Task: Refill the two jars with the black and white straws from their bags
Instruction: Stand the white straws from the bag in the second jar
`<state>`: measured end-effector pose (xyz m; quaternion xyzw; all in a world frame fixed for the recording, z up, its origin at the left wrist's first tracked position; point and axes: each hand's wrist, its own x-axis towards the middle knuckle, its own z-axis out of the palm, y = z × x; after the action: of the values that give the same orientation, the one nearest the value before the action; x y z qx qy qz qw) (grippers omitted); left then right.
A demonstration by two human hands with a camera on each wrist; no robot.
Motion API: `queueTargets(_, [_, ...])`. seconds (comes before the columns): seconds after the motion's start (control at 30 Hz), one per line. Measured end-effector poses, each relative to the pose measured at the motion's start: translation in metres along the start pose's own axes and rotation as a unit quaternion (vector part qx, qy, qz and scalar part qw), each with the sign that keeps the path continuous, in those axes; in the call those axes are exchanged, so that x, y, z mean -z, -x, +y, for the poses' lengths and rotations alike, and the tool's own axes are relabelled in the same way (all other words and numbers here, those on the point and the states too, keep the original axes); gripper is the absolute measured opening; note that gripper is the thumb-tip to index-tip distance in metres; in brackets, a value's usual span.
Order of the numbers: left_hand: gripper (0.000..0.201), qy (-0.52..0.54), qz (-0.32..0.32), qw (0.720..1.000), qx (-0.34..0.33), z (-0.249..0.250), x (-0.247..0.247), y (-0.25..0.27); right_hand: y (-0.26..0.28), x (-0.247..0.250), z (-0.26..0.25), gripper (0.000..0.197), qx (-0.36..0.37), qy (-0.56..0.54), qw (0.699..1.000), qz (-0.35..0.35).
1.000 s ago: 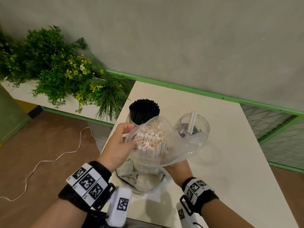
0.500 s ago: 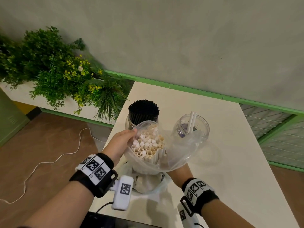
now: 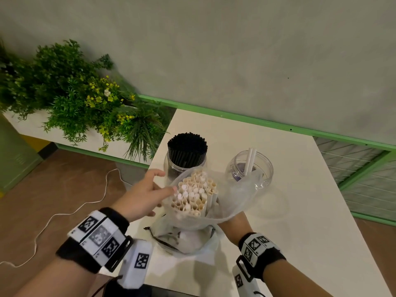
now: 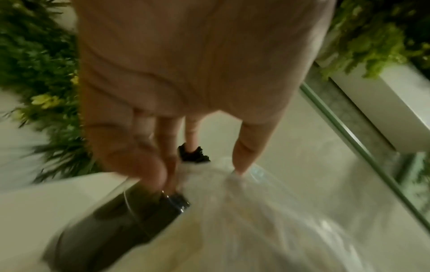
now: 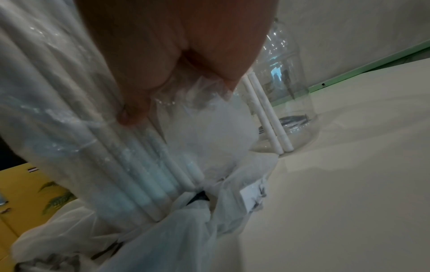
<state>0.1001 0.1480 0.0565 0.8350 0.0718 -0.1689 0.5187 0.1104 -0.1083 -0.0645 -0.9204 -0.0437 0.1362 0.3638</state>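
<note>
My right hand grips the clear bag from below, fingers curled around the plastic and the white straws inside; the bundle stands upright, open ends up, above the table. My left hand is at the bag's left rim, fingers extended and loosely spread, fingertips touching the plastic edge, not clearly pinching. Behind the bag, 2 clear jars: the left jar is packed with black straws, the right jar holds just 2 white straws leaning inside. A crumpled empty bag lies on the table under the held one.
</note>
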Motion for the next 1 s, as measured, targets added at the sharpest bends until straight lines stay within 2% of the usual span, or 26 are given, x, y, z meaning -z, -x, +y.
queueTargets(0.07, [0.047, 0.065, -0.047, 0.995, 0.056, -0.001, -0.003, 0.007, -0.001, -0.001, -0.001, 0.009, 0.012, 0.018, 1.0, -0.009])
queueTargets(0.1, [0.049, 0.101, -0.059, 0.991, 0.062, 0.0, -0.005, 0.009, 0.0, -0.001, -0.003, 0.008, 0.012, 0.008, 1.0, -0.004])
queueTargets(0.17, [0.057, 0.141, -0.064, 0.987, 0.034, -0.001, -0.01, 0.012, 0.003, 0.003, -0.01, 0.004, 0.015, -0.028, 0.999, 0.017])
queueTargets(0.27, [0.08, 0.141, -0.065, 0.987, -0.033, -0.012, -0.015, 0.011, 0.006, 0.007, -0.012, 0.033, -0.004, -0.047, 0.999, 0.014])
queueTargets(0.33, [0.088, 0.152, -0.075, 0.984, -0.062, -0.021, -0.018, 0.011, 0.003, 0.005, -0.009, 0.029, -0.004, -0.042, 0.999, 0.015])
queueTargets(0.4, [0.09, 0.139, -0.042, 0.985, -0.096, -0.03, -0.024, 0.01, 0.0, 0.003, -0.007, 0.014, -0.002, -0.049, 0.999, 0.018])
queueTargets(0.53, [0.088, -0.023, 0.091, 0.985, -0.144, -0.042, -0.04, 0.005, -0.007, -0.001, -0.003, 0.011, -0.005, -0.02, 1.0, 0.017])
queueTargets(0.63, [0.086, -0.043, 0.126, 0.975, -0.177, -0.041, -0.037, 0.007, -0.009, -0.001, 0.001, 0.01, 0.005, -0.01, 1.0, 0.016])
queueTargets(0.7, [0.078, -0.046, 0.144, 0.958, -0.245, -0.021, -0.032, 0.015, -0.01, 0.0, 0.003, 0.009, 0.02, -0.012, 1.0, 0.007])
queueTargets(0.73, [0.072, -0.081, 0.153, 0.943, -0.283, -0.007, -0.032, 0.019, -0.01, 0.0, 0.004, 0.009, 0.026, -0.016, 0.999, 0.007])
queueTargets(0.8, [0.066, -0.212, 0.148, 0.902, -0.345, 0.015, -0.039, 0.02, -0.009, 0.0, 0.002, 0.01, 0.029, -0.011, 1.0, 0.005])
queueTargets(0.87, [0.07, -0.352, 0.111, 0.856, -0.363, 0.022, -0.052, 0.008, -0.008, 0.002, 0.0, 0.015, 0.029, -0.016, 0.999, 0.0])
queueTargets(0.93, [0.073, -0.429, 0.081, 0.836, -0.333, 0.018, -0.063, -0.01, -0.004, 0.007, -0.002, 0.027, 0.027, -0.078, 0.997, -0.011])
queueTargets(1.0, [0.069, -0.445, 0.08, 0.836, -0.311, 0.015, -0.065, -0.021, 0.005, 0.02, -0.002, 0.055, 0.02, -0.077, 0.997, -0.007])
